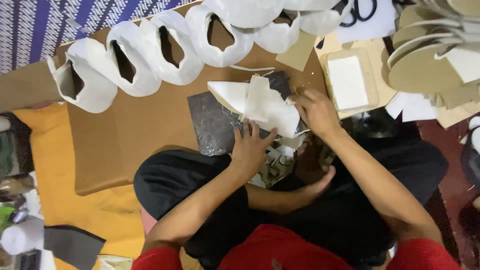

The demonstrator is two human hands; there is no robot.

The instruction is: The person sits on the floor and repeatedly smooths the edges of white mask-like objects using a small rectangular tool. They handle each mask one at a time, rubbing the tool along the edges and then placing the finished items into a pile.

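Both hands [280, 127] on white shoe upper [265, 107] (dark slab [212, 122] beneath)

A row of white shoe uppers [165, 47] curves across my brown cardboard sheet [125, 130]. Tan insoles [425, 60] are stacked at my right, black scissors [357, 12] beyond them, and orange cloth [60, 180] lies at my left

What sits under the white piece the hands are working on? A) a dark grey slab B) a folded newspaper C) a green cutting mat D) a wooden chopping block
A: the white shoe upper piece, pressed by the left hand and right hand, lies on a dark grey slab set on the brown cardboard.
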